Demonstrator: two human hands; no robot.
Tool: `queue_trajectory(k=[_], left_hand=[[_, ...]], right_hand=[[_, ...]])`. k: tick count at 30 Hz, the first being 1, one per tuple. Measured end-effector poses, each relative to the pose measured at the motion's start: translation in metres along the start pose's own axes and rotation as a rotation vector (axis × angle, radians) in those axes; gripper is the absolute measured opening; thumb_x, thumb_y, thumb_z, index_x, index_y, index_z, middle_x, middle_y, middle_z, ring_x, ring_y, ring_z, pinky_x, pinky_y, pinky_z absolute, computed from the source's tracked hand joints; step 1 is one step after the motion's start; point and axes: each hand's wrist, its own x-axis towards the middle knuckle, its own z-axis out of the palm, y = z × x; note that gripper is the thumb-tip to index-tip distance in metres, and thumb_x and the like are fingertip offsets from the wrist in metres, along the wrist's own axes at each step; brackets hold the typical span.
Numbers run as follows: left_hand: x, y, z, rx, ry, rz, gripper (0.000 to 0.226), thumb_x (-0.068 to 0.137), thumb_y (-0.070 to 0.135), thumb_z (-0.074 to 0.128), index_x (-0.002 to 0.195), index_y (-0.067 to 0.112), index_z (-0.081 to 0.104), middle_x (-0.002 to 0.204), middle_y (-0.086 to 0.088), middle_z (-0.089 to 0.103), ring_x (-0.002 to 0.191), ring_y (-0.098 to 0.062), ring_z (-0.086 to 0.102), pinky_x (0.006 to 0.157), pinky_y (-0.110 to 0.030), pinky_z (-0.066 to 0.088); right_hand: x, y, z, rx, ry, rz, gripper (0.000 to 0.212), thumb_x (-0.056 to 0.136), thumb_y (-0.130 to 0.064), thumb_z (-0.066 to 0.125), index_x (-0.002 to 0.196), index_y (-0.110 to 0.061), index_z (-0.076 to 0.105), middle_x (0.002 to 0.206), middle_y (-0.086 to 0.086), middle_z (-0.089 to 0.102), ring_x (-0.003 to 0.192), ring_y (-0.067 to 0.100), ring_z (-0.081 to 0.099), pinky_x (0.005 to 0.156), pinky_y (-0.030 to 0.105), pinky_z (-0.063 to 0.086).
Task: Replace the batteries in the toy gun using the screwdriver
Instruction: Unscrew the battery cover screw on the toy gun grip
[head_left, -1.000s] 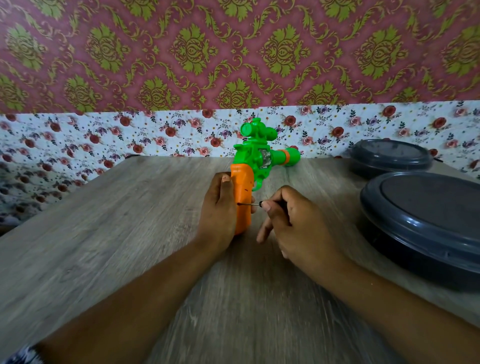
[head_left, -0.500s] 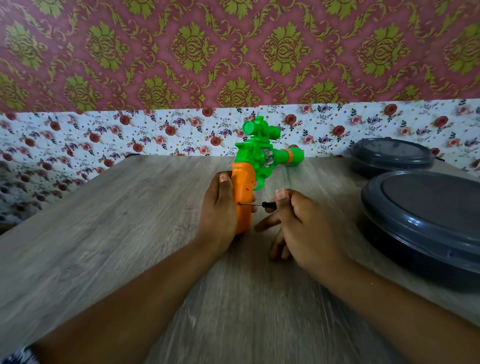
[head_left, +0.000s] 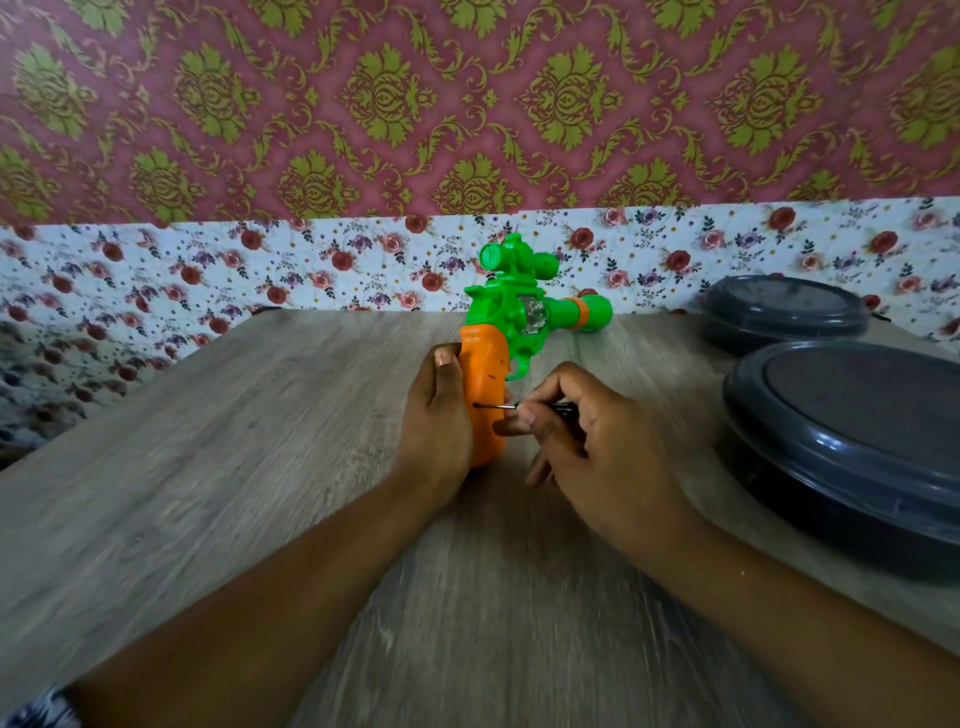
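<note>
L hand (head_left: 436, 415) grips toy gun (head_left: 485, 410) orange grip upright on worktop (head_left: 234, 441); R hand (head_left: 597, 447) pinches screwdriver (head_left: 498, 406), tip at grip's side.

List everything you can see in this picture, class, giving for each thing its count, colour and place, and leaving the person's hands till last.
toy gun: one, green with an orange grip, standing on its grip at the middle of the table.
screwdriver: one, thin metal shaft with a black handle, tip against the orange grip.
containers: two, dark grey with lids, at the right.
table: one, grey wood grain.
left hand: grips the orange grip.
right hand: pinches the screwdriver handle.
</note>
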Motion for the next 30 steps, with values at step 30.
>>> queue_trajectory(k=[30], left_hand=[[0.002, -0.008, 0.000, 0.063, -0.057, 0.022, 0.031, 0.103, 0.032, 0.020, 0.106, 0.024, 0.050, 0.099, -0.009, 0.061, 0.092, -0.022, 0.061, 0.084, -0.032, 0.049]], right_hand=[[0.004, -0.001, -0.006, -0.146, -0.068, -0.042, 0.014, 0.089, -0.017, 0.057, 0.081, -0.019, 0.047, 0.065, -0.004, 0.070, 0.058, 0.002, 0.062, 0.058, 0.017, 0.046]])
